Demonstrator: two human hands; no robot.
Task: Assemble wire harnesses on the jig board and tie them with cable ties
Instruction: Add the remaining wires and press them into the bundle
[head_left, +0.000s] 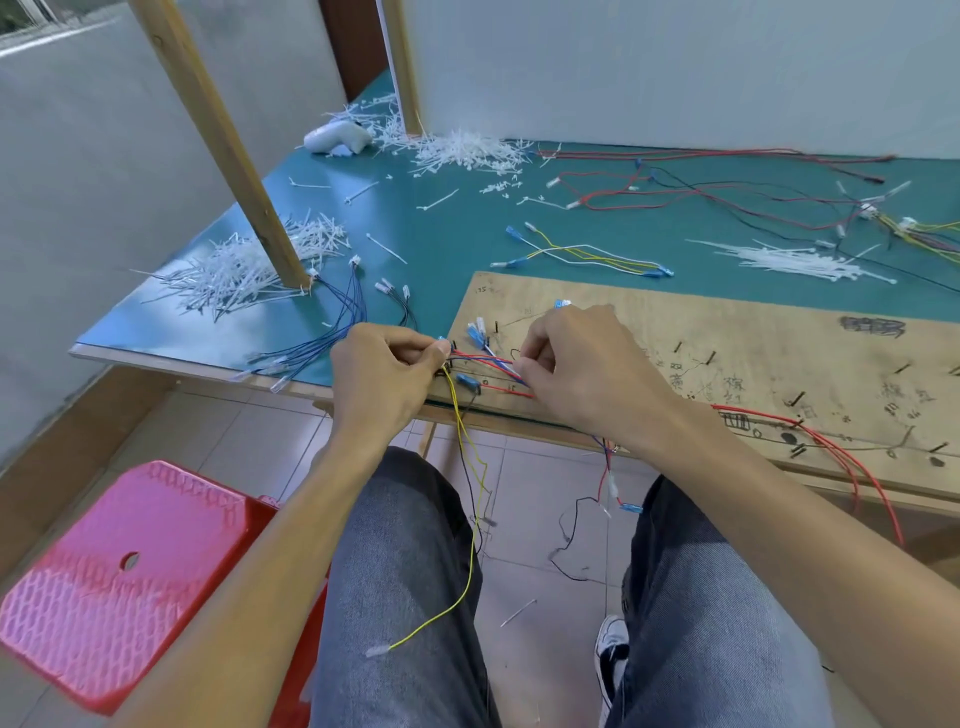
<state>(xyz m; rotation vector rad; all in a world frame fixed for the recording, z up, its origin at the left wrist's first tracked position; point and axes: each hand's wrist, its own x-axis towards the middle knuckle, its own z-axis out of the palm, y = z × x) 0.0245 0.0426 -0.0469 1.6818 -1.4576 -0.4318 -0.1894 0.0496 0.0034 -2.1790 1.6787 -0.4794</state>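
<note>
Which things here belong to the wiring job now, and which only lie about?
In use:
left hand, right hand, wire bundle pinched between them, jig board, cable ties

Lying about:
red stool, white tool, wooden post

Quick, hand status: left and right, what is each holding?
Left hand: closed, pinching the wire bundle at the jig board edge.
Right hand: closed, pinching the same bundle on the board.

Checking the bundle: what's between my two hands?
In the head view, red and blue wires stretch from left hand to right hand over the jig board.
</note>
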